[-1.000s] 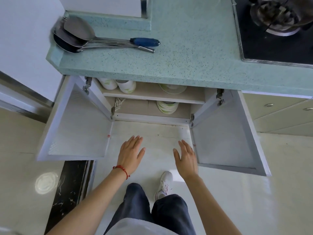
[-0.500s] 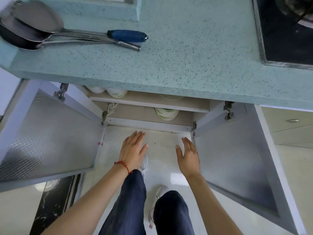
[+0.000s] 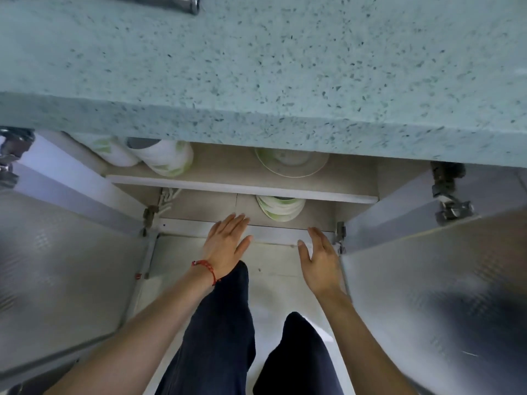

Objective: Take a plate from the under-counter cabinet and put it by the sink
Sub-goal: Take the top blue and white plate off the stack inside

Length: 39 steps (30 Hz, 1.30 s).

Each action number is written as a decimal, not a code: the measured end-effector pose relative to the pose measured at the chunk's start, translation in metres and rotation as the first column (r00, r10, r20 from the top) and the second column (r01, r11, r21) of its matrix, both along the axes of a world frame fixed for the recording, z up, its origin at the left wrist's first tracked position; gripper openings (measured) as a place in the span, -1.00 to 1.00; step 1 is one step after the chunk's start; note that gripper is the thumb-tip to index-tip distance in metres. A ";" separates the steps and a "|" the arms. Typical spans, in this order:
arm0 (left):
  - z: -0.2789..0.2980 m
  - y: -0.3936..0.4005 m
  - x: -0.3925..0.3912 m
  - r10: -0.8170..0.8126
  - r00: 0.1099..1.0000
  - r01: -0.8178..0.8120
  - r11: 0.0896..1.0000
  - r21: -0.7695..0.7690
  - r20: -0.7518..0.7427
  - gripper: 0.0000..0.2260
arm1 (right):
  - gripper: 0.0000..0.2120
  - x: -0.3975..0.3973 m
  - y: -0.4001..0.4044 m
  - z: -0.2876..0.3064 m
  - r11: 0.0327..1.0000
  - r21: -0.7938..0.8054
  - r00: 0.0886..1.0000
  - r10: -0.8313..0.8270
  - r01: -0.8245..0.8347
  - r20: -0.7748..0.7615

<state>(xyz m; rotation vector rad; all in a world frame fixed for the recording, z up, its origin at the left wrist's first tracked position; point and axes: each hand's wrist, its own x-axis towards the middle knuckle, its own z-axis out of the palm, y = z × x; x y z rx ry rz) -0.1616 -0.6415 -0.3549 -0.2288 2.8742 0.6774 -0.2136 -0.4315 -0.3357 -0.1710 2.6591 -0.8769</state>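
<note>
The under-counter cabinet stands open below the speckled green countertop (image 3: 256, 67). A stack of white plates with green rims (image 3: 281, 208) sits on the cabinet's bottom level, half hidden by the middle shelf (image 3: 199, 183). Another white plate (image 3: 291, 163) lies on that shelf. My left hand (image 3: 226, 242), with a red string at the wrist, is empty with fingers spread, its fingertips at the cabinet's front sill just left of the stack. My right hand (image 3: 320, 259) is empty and spread too, near the sill to the right of the stack. The sink is out of view.
Both cabinet doors are swung wide: the left door (image 3: 62, 275) and the right door (image 3: 442, 295) flank my arms. White bowls with green pattern (image 3: 164, 156) stand on the shelf's left. A metal utensil handle (image 3: 182, 2) lies on the counter's top edge. My legs fill the floor below.
I have moved closer and lower toward the cabinet. Both hands have advanced from over the floor to the cabinet's front sill, still empty.
</note>
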 end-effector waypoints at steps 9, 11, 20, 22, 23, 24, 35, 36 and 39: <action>-0.107 -0.019 -0.043 -0.043 0.999 0.043 0.999 -0.003 -0.032 -0.56 | -0.59 -0.047 -0.010 -0.111 0.998 0.005 0.989 0.062 -0.061 -0.132; -0.132 -0.023 -0.055 -0.056 0.997 0.056 0.998 -0.013 -0.054 -0.56 | -0.58 -0.059 -0.012 -0.136 0.997 0.001 0.985 0.070 -0.071 -0.159; -0.203 -0.027 -0.095 -0.092 0.975 0.070 0.991 -0.116 -0.202 -0.35 | -0.59 -0.101 -0.011 -0.218 0.980 0.125 0.930 0.188 -0.156 -0.316; -0.213 -0.028 -0.100 -0.096 0.972 0.072 0.991 -0.116 -0.216 -0.42 | -0.59 -0.107 -0.012 -0.228 0.974 0.154 0.919 0.209 -0.165 -0.336; -0.218 -0.028 -0.102 -0.099 0.971 0.074 0.990 -0.121 -0.219 -0.44 | -0.60 -0.109 -0.012 -0.233 0.974 0.156 0.912 0.212 -0.167 -0.350; -0.222 -0.029 -0.104 -0.105 0.968 0.076 0.989 -0.129 -0.227 -0.44 | -0.60 -0.112 -0.012 -0.238 0.975 0.151 0.904 0.211 -0.165 -0.371; -0.270 -0.024 -0.159 0.124 0.944 -0.079 0.985 0.156 -0.306 -0.60 | -0.61 -0.162 -0.035 -0.278 0.994 -0.096 0.920 -0.088 0.056 -0.382; -0.273 -0.021 -0.164 0.159 0.935 -0.097 0.974 0.203 -0.317 -0.60 | -0.62 -0.167 -0.038 -0.279 0.991 -0.110 0.917 -0.116 0.080 -0.382; -0.278 -0.013 -0.176 0.267 0.907 -0.150 0.927 0.344 -0.325 -0.63 | -0.65 -0.178 -0.044 -0.283 0.982 -0.139 0.900 -0.177 0.131 -0.398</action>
